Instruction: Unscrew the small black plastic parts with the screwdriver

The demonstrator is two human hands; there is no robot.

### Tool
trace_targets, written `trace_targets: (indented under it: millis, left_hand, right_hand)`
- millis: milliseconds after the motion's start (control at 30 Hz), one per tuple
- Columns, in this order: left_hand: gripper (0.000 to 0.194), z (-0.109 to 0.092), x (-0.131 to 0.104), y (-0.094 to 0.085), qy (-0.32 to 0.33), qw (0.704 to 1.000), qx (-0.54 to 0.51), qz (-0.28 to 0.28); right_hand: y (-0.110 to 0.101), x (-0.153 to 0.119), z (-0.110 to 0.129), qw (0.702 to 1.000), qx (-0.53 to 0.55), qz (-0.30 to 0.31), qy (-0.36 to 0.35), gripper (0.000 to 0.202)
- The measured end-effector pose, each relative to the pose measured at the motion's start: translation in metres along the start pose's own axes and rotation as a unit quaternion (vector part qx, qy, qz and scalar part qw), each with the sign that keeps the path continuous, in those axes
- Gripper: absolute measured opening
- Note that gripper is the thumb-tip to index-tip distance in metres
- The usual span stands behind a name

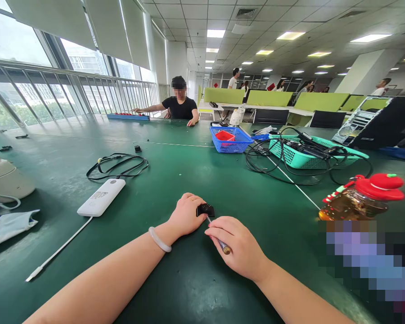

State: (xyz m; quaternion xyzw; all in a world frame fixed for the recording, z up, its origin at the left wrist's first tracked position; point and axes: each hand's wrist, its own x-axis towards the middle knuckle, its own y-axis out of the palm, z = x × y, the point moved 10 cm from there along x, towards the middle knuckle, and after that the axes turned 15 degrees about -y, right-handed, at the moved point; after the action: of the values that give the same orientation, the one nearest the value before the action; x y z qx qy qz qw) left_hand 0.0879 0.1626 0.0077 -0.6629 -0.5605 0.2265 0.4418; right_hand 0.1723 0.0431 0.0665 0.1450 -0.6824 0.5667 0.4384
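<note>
A green bench (195,288) spans the frame, a turquoise basket (294,158) of black cables (307,146) at upper right. The left hand (189,212) and right hand (238,247) sit just below centre, a white power bank (101,198) at centre-left. The right grasps a slim-shafted tool (226,248), its tip by the small black part (207,209) the left pinches.

Open-plan office, which I view through the head camera: rows of low green partitions (269,97), a tiled ceiling (219,10) with inset light panels (216,33) and vent (245,13), blinds (106,29) over large windows (15,36).
</note>
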Motion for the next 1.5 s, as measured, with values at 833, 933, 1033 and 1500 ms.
trace_targets:
  millis: [833, 933, 1033, 1500]
  left_hand:
    - [0.031, 0.001, 0.001, 0.004, -0.02, 0.999, 0.014, 0.035]
    - [0.031, 0.002, 0.001, 0.005, -0.022, 0.999, 0.015, 0.039]
    - [0.031, 0.003, 0.002, 0.006, -0.025, 0.999, 0.02, 0.039]
    - [0.03, 0.004, 0.003, 0.007, -0.018, 0.999, 0.028, 0.031]
  right_hand:
    - [0.012, -0.004, 0.006, 0.99, -0.122, 0.076, -0.001, 0.015]
    - [0.012, -0.005, 0.004, 0.989, -0.122, 0.078, 0.008, 0.015]
    - [0.014, -0.005, 0.003, 0.989, -0.119, 0.088, 0.012, 0.015]
    - [0.02, -0.003, 0.004, 0.983, -0.12, 0.136, 0.023, 0.017]
